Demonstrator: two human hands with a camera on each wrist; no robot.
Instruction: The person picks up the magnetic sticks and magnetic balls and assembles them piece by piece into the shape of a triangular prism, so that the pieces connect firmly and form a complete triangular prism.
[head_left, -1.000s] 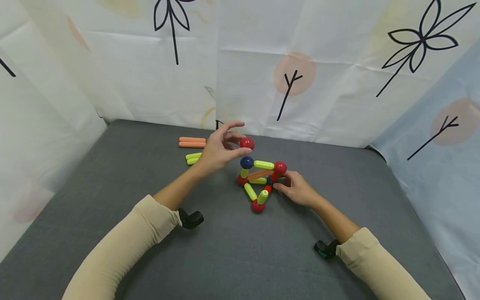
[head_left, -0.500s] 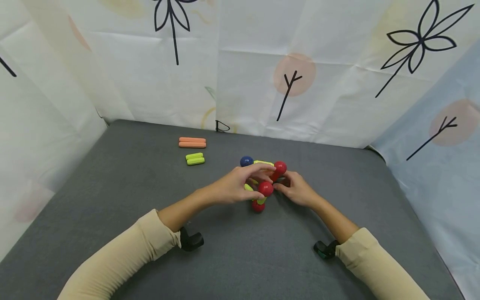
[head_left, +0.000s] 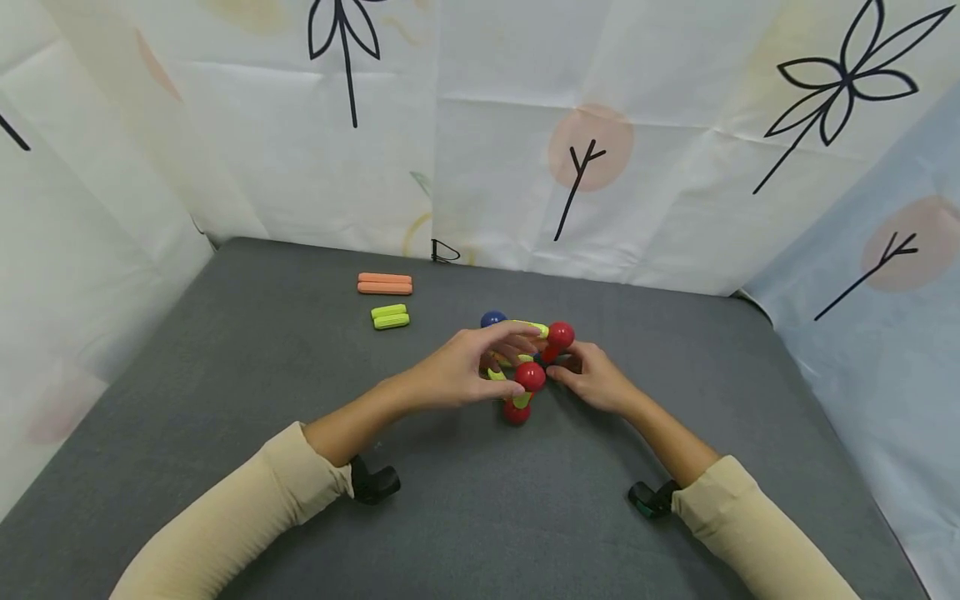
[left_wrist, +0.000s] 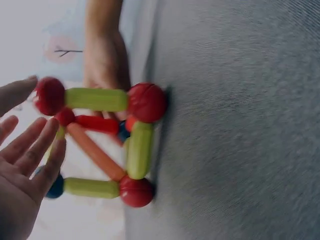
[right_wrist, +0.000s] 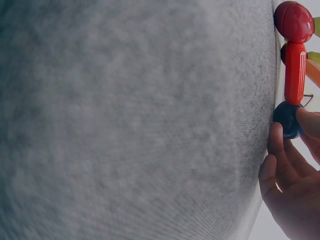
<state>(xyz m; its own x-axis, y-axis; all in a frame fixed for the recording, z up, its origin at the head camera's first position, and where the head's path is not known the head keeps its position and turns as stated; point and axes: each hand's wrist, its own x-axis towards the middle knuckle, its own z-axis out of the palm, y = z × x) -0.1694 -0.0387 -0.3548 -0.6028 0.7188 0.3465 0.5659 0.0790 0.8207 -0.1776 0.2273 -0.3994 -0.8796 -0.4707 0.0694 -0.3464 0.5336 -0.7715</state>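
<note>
A frame of magnetic balls and sticks stands on the dark table. A red ball sits atop an upright yellow-green stick, which rises from a lower red ball. My left hand is spread beside that top ball, thumb tip at its edge, the other fingers apart from it. My right hand pinches a blue ball at the frame's base; a red stick joins it. An orange stick slants across. In the head view the left hand hides part of the frame.
Two orange sticks and two short yellow-green sticks lie side by side at the back left of the table. A printed white cloth hangs behind the table's far edge.
My left hand has brought the red ball forward and right onto the upright yellow-green stick. Its fingers have since drawn slightly away. The right hand keeps its place.
</note>
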